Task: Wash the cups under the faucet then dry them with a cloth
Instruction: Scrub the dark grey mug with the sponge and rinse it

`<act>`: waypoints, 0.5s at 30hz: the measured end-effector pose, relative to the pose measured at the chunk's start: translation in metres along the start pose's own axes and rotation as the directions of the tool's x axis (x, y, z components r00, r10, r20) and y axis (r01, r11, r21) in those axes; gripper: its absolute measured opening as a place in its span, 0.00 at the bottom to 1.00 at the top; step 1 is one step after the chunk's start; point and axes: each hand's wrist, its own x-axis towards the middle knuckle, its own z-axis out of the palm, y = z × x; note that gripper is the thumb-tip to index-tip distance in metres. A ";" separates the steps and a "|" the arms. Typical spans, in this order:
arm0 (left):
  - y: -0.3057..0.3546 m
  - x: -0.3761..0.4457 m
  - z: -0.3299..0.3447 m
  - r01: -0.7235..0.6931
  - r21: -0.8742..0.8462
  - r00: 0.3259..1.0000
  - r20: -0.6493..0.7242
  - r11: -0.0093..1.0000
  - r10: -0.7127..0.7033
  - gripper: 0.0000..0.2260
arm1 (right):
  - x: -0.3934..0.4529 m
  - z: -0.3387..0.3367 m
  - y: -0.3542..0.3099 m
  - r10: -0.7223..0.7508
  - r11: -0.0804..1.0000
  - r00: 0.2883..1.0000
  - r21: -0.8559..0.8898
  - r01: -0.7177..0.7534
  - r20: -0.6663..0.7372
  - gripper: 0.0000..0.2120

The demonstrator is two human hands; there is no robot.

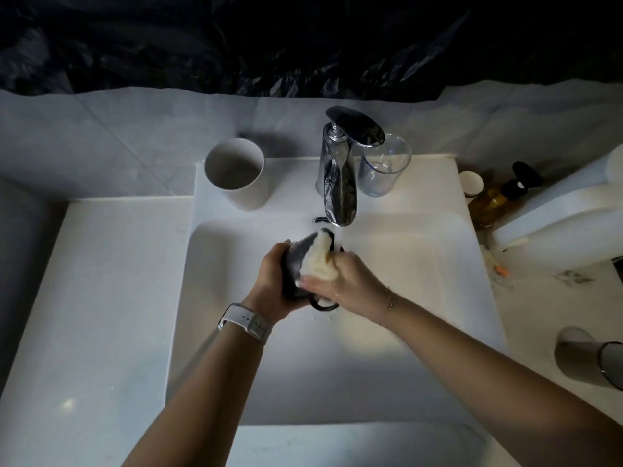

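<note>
Hands meet over the white sink [421, 298], just below the chrome faucet [338, 183]; we note the left hand [273, 281] curled round a dark mug [296, 261], gripping its body, with the mug tilted and its mouth turned toward the spout; the right hand [350, 281] pinches a pale sponge [318, 261] and presses it against the mug's side and rim; the mug's handle shows as a dark loop beneath the two hands. We see a thin run of water at the spout beside the mug, though faint. A white watch [244, 321] sits on the left wrist; a fine bracelet [389, 298] on the right. On the sink's back ledge we record a white cup [236, 173] upright to the left of the faucet and a clear glass [384, 166] upright just beside it on the right, partly masked by the faucet lever. Further right on the counter stand a small paper cup [470, 183], an amber pump bottle [495, 200] and a large white appliance [556, 214]; a grey cup [586, 362] lies on its side near the right edge. Black plastic sheeting [303, 42] covers the wall above.
</note>
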 end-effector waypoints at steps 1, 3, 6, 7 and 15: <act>-0.002 0.000 -0.001 0.066 -0.063 0.998 0.017 0.996 -0.065 0.19 | -0.003 -0.003 0.003 -0.014 0.992 0.998 -0.124 0.021 0.061 0.12; -0.010 -0.002 0.001 0.117 -0.093 0.993 0.027 0.989 -0.115 0.19 | -0.003 -0.015 0.005 0.031 0.958 0.992 -0.286 0.006 0.125 0.16; -0.021 -0.005 0.007 0.086 -0.144 0.996 0.007 0.986 -0.086 0.21 | -0.005 -0.025 0.002 0.071 0.952 0.992 -0.303 -0.037 0.102 0.20; -0.022 -0.005 0.009 0.064 -0.148 0.998 0.004 0.987 -0.064 0.22 | -0.008 -0.023 0.000 0.074 0.971 0.995 -0.233 -0.056 0.068 0.19; -0.022 -0.003 0.000 0.035 -0.252 0.998 0.063 0.967 -0.019 0.16 | -0.034 -0.034 -0.020 0.087 0.979 0.912 0.203 -0.004 -0.401 0.09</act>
